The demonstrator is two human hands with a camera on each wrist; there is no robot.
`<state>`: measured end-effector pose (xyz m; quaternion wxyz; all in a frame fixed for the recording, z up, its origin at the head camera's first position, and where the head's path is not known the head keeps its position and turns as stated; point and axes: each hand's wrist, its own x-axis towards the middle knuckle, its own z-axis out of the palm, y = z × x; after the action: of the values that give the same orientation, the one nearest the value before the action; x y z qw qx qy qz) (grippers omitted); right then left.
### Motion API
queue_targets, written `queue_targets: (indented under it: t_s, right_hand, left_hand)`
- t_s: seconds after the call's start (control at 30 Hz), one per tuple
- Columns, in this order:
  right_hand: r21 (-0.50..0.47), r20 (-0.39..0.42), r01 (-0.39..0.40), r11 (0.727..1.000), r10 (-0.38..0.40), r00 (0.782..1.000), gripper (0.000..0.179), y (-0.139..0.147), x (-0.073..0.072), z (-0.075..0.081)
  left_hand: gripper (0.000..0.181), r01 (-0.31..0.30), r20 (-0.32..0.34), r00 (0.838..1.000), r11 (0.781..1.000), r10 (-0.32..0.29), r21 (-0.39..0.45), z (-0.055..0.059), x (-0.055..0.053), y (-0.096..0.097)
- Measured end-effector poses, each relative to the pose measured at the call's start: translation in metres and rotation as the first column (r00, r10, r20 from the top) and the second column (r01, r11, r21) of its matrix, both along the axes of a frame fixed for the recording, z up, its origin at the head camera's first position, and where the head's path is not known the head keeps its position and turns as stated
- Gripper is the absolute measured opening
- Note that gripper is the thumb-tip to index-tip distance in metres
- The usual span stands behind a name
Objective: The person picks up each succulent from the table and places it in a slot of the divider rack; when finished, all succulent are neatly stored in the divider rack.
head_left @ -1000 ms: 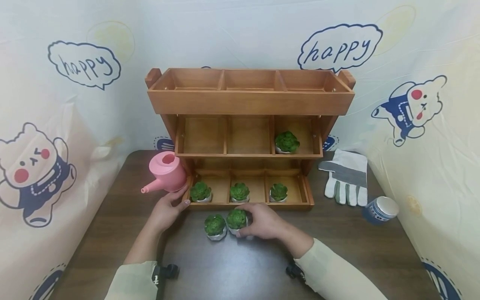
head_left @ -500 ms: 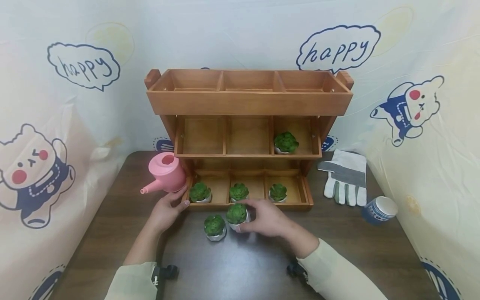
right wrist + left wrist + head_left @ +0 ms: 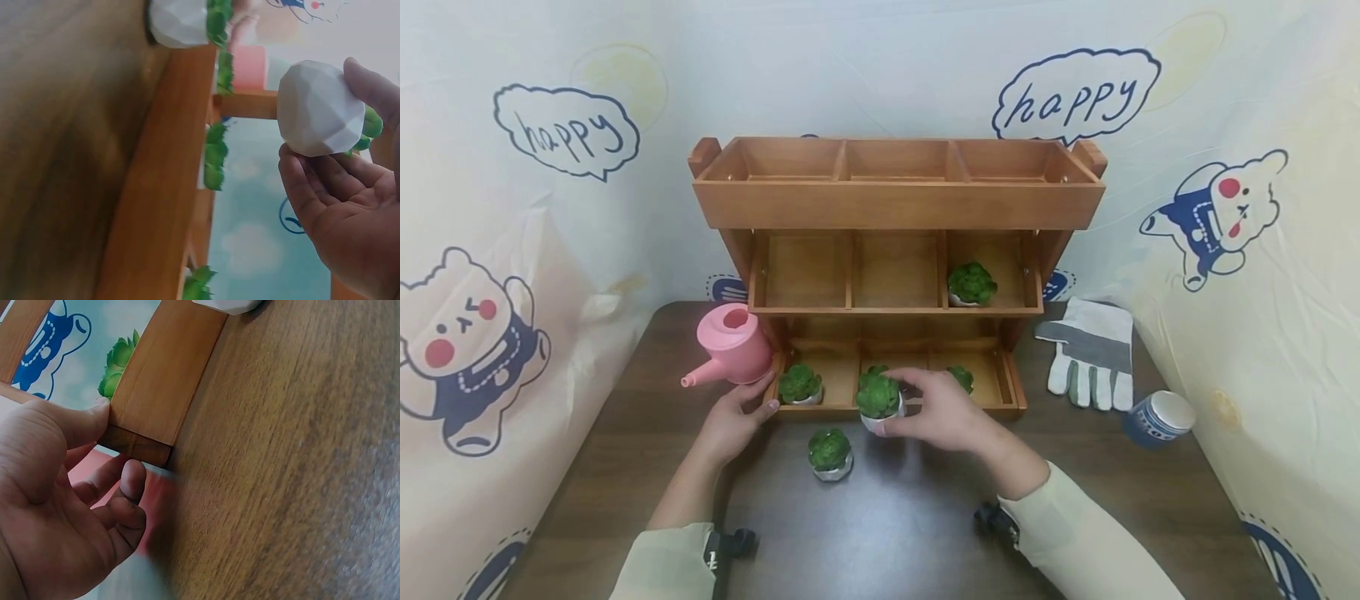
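Observation:
My right hand pinches a small potted succulent between thumb and fingers, lifted off the table in front of the lowest tier. Its faceted white pot shows in the right wrist view. My left hand grips the lower left front corner of the wooden plant shelf, the thumb lying against the wood. A second potted succulent stands on the table in front of the shelf. The lowest tier holds a succulent on the left; those in its middle and right compartments are partly hidden.
One succulent sits in the middle tier's right compartment. Left of the shelf stands a pink watering can. At the right lie a work glove and a blue-and-white canister.
My right hand has picked the potted succulent up from the table and raised it toward the lowest tier's middle compartment. My left hand stays on the shelf corner.

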<state>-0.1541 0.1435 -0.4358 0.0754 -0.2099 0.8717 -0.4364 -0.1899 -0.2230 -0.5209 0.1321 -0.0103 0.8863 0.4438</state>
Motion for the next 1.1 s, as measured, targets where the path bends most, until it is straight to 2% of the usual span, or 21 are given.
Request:
queue_targets:
  t_s: [0.3, 0.57, 0.77, 0.93, 1.1]
  right_hand:
    - [-0.029, -0.079, 0.032, 0.999, -0.035, 0.996, 0.065, 0.001, -0.007, 0.019]
    - [-0.073, -0.104, 0.053, 0.996, -0.061, 0.993, 0.067, -0.002, -0.013, 0.032]
    - [-0.076, -0.131, 0.062, 0.995, -0.072, 0.989, 0.063, -0.002, -0.017, 0.047]
    - [-0.063, -0.135, 0.081, 0.995, -0.089, 0.987, 0.064, -0.003, -0.02, 0.06]
    - [-0.094, -0.12, 0.085, 0.992, -0.096, 0.988, 0.064, -0.003, -0.024, 0.07]
  left_hand:
    - [0.07, 0.002, 0.004, 1.0, 1.0, -0.002, -0.007, -0.001, -0.001, -0.001]
    - [0.07, 0.005, -0.003, 1.0, 1.0, -0.005, -0.006, -0.001, 0.0, -0.002]
    - [0.072, -0.001, -0.002, 1.0, 1.0, 0.001, -0.011, 0.0, 0.001, -0.001]
    - [0.072, 0.0, 0.002, 1.0, 1.0, 0.001, -0.012, 0.001, 0.001, -0.001]
    - [0.07, 0.006, -0.003, 1.0, 1.0, -0.006, -0.01, 0.001, -0.001, -0.002]
